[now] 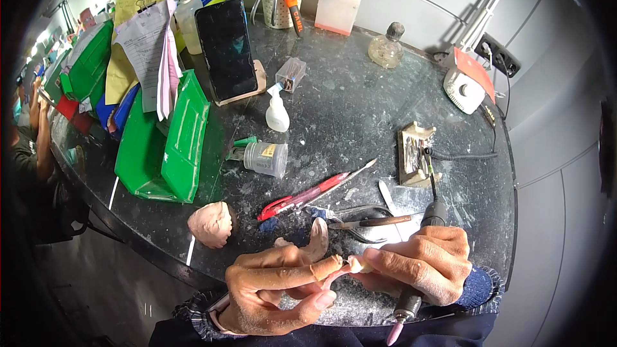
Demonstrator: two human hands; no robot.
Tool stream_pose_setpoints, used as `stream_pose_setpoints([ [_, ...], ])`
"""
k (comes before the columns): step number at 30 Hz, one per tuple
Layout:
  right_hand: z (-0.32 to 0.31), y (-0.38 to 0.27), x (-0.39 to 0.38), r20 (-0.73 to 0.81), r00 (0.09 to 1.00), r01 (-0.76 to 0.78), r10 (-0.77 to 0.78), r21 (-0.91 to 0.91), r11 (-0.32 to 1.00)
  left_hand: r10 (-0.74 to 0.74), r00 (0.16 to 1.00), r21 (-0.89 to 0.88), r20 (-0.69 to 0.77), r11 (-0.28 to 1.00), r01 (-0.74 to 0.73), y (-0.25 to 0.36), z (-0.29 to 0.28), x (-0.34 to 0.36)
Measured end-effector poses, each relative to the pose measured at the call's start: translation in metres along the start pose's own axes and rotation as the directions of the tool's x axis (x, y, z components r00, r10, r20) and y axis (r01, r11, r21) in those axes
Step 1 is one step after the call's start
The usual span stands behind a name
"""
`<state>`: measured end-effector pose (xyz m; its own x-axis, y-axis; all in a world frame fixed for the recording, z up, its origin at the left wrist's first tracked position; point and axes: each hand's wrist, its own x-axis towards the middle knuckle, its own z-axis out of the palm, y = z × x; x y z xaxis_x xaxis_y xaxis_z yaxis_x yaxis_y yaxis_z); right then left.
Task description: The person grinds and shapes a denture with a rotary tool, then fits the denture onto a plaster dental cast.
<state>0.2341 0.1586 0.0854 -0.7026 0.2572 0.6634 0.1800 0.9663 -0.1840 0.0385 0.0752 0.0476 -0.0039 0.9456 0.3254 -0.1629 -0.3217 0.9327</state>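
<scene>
Near the table's front edge, my left hand [276, 290] is closed around a small pink and white denture piece [331, 279]. Tape wraps one of its fingers. My right hand [421, 266] grips a rotary handpiece [409, 303], whose pink grinding tip [393, 334] points down toward me, away from the piece. The thumb and fingertips of that hand also touch the white end of the denture piece. Beyond my left hand lies a pinkish curved plaster cast [317, 238], partly hidden by my fingers. Another pink plaster model [211, 225] rests to its left.
A red pen [302, 196], a wooden-handled knife [376, 222] and the handpiece's holder [414, 154] lie beyond my hands. Farther left are a plastic cup [266, 159], a white dropper bottle [277, 113], a phone [226, 51] and a green bin [186, 154]. Another person [40, 135] sits far left.
</scene>
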Motion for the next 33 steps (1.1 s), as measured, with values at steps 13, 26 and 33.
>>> stream_pose_setpoints([
  [13,0.002,-0.006,-0.003,-0.036,0.998,0.052,-0.052,0.017,0.998,0.392,0.910,0.327,-0.137,0.885,-0.333,-0.007,0.006,-0.004],
  [26,0.000,-0.008,0.005,-0.026,0.997,-0.068,0.072,0.106,0.992,-0.179,0.984,-0.382,0.020,0.908,0.173,0.000,0.000,-0.002],
  [33,-0.005,-0.012,0.008,0.144,0.988,-0.083,0.062,0.145,0.986,0.155,0.985,0.058,0.077,0.985,-0.160,-0.005,-0.005,0.000],
])
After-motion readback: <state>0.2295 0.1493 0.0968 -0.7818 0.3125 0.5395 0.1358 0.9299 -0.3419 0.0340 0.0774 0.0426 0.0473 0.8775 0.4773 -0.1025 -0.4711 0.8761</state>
